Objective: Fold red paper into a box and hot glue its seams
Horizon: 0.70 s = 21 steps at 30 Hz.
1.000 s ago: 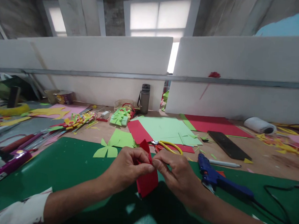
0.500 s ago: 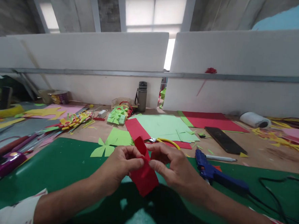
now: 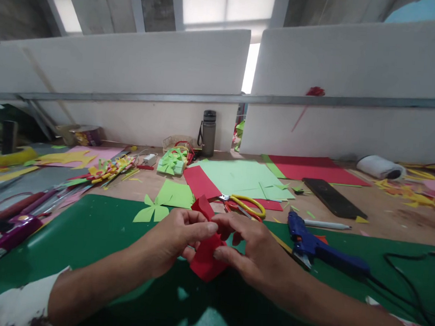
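My left hand (image 3: 178, 234) and my right hand (image 3: 251, 251) meet over the dark green mat (image 3: 91, 234) and both pinch a folded piece of red paper (image 3: 204, 260). The paper's lower part spreads below my fingers, and a red tip pokes up behind my left hand. Yellow-handled scissors (image 3: 246, 205) lie just beyond my hands. A blue glue gun (image 3: 319, 248) rests on the mat to the right of my right hand.
Light green sheets (image 3: 240, 179), red sheets (image 3: 315, 169) and a green cut-out (image 3: 153, 212) lie on the wooden table. A grey bottle (image 3: 208, 132) stands at the white partition. Coloured scraps (image 3: 108, 171) and a purple tool (image 3: 4, 241) are at left, a black strip (image 3: 333, 198) at right.
My hands have lowered the red paper toward the mat and pressed it flatter. The view has tipped down slightly, uncovering the scissors.
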{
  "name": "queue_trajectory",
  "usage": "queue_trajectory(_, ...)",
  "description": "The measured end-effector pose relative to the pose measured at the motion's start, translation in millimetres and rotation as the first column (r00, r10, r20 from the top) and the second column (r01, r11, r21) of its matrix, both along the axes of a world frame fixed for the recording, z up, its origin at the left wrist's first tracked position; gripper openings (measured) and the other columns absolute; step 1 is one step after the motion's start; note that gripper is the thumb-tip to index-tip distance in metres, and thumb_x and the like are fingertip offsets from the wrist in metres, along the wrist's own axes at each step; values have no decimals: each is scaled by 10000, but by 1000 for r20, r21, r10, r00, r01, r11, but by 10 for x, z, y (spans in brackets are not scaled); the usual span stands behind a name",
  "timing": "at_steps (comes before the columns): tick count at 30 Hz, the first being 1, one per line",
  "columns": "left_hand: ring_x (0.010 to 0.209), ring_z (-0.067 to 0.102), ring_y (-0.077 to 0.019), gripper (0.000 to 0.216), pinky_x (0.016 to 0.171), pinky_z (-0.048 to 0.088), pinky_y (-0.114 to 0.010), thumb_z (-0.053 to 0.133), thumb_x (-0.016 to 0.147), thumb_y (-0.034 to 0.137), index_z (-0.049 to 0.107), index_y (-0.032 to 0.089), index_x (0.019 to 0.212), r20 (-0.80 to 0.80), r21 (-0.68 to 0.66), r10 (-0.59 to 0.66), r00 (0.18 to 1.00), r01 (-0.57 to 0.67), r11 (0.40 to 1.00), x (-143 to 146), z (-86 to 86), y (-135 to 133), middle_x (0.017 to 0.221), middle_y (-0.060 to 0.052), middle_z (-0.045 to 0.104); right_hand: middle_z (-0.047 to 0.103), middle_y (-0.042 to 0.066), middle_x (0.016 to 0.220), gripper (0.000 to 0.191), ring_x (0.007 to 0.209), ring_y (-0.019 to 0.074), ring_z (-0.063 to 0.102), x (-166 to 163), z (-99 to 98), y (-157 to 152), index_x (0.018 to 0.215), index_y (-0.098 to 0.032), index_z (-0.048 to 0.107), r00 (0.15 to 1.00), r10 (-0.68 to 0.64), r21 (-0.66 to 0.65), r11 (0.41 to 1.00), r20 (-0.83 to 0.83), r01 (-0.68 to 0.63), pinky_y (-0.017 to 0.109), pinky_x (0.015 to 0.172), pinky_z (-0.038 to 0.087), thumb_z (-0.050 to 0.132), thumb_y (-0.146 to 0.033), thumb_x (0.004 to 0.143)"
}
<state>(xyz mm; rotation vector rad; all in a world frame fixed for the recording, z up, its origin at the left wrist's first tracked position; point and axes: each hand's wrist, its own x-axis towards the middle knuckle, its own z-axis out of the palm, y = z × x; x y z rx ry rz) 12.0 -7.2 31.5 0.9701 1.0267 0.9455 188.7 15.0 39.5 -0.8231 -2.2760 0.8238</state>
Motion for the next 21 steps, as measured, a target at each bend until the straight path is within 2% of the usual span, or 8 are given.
queue_trajectory(7, 415, 382, -28, 237, 399, 331, -140, 744, 629, 279, 572, 119, 664, 71, -96, -45, 996, 52, 994, 0, -11, -12, 535, 45, 501, 654, 19, 926, 309, 845, 171, 586, 4, 21, -22, 988, -201, 617, 1000, -5, -87, 996, -1, 5, 276, 760, 440, 644, -90, 701)
queue_trajectory(10, 424, 413, -36, 227, 413, 354, -144, 734, 647, 290, 591, 117, 686, 47, -104, -61, 997, 65, 992, -3, -49, -31, 522, 45, 497, 652, 6, 905, 320, 824, 159, 584, 24, 11, -23, 993, -210, 619, 1000, 9, -139, 990, -14, -11, 264, 751, 440, 630, -78, 702)
queue_trajectory(14, 455, 492, -53, 208, 430, 391, -154, 716, 681, 284, 598, 116, 716, 34, -86, -61, 998, 64, 994, -1, -73, -48, 592, 17, 566, 655, -6, 937, 360, 843, 154, 583, 52, -7, -24, 1026, -231, 610, 1000, -8, -205, 979, -25, 2, 254, 757, 442, 639, -87, 698)
queue_trajectory(17, 504, 548, -78, 212, 470, 443, -179, 714, 684, 267, 608, 109, 776, 38, -94, -57, 998, 61, 994, 2, -81, -59, 655, -7, 601, 660, -11, 936, 323, 861, 151, 586, 69, -41, -24, 1008, -231, 617, 999, -38, -199, 979, -8, 36, 247, 770, 435, 645, -106, 712)
queue_trajectory(21, 514, 558, -79, 193, 485, 455, -178, 721, 672, 224, 608, 102, 772, 50, -96, -20, 999, 25, 995, 14, -96, -78, 652, -5, 597, 654, -4, 882, 167, 813, 146, 582, 78, -106, -23, 919, -216, 640, 999, -35, -152, 988, 16, 37, 252, 741, 432, 618, -156, 765)
